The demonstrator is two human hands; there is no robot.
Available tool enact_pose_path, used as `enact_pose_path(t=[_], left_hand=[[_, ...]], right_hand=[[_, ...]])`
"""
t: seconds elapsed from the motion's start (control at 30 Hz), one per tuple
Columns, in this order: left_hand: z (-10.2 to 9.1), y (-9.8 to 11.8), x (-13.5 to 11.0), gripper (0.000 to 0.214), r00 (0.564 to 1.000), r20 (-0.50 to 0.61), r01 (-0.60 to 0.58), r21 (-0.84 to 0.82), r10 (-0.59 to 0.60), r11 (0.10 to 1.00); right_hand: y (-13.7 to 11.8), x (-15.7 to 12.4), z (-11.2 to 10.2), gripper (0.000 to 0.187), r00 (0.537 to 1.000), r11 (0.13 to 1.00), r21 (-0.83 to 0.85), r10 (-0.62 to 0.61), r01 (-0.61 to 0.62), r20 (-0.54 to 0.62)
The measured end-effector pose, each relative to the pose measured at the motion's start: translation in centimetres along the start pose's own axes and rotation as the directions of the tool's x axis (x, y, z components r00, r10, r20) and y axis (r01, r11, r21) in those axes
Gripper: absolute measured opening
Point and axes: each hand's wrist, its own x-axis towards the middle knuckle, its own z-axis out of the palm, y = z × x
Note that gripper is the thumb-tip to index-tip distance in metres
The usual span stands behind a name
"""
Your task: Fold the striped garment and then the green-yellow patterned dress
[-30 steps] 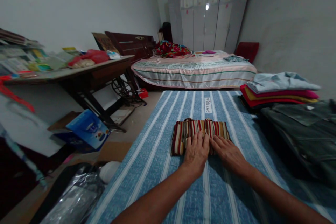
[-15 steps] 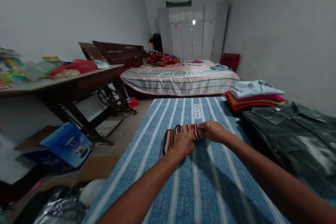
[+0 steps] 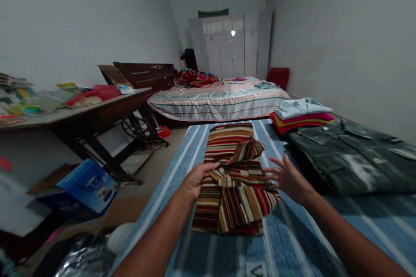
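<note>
From here the striped garment point(image 3: 248, 207) lies partly bunched on the blue-striped cloth point(image 3: 292, 233), between the fingers of the left hand point(image 3: 196, 179), which look pinched on its left edge, and those of the right hand point(image 3: 290, 180), spread apart just beside its other edge, touching or not I can't tell. It looks light, soft and limp, hardly fragile; I'd grip the flat edges by each set of fingers, not the rumpled middle between them.
</note>
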Motion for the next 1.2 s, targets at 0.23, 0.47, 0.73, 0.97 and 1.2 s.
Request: enact_pose_path(t=[0.23, 0.47, 0.73, 0.97, 1.2], left_hand=[[2.4, -11.8, -3.7, 0.026, 0.923, 0.040, 0.334, -0.582, -0.383, 0.741], [3.3, -11.9, -5.4, 0.034, 0.905, 0.080, 0.346, -0.711, -0.418, 0.612], [5.4, -11.6, -7.3, 0.031, 0.936, -0.092, 0.179, -0.704, -0.339, 0.687], [8.2, -9.7, -9.6, 0.035, 0.948, -0.244, -0.069, -0.786, -0.206, 0.615], [7.4, -13.3, -10.4, 0.033, 0.919, -0.087, 0.143, -0.836, -0.386, 0.529]], right_hand=[[7.2, -5.7, 2.5, 0.056, 0.936, 0.876, 0.371, 0.211, -0.309, 0.282], [7.7, -9.4, 3.7, 0.043, 0.979, 0.874, 0.463, 0.064, -0.149, 0.194], [6.3, -10.1, 3.4, 0.063, 0.991, 0.968, 0.250, -0.044, 0.011, 0.129], [0.6, -6.7, 1.8, 0.065, 0.953, 0.993, 0.039, -0.116, 0.109, 0.278], [2.3, -2.8, -2.6, 0.062, 0.923, 0.956, -0.265, 0.209, -0.124, 0.324]])
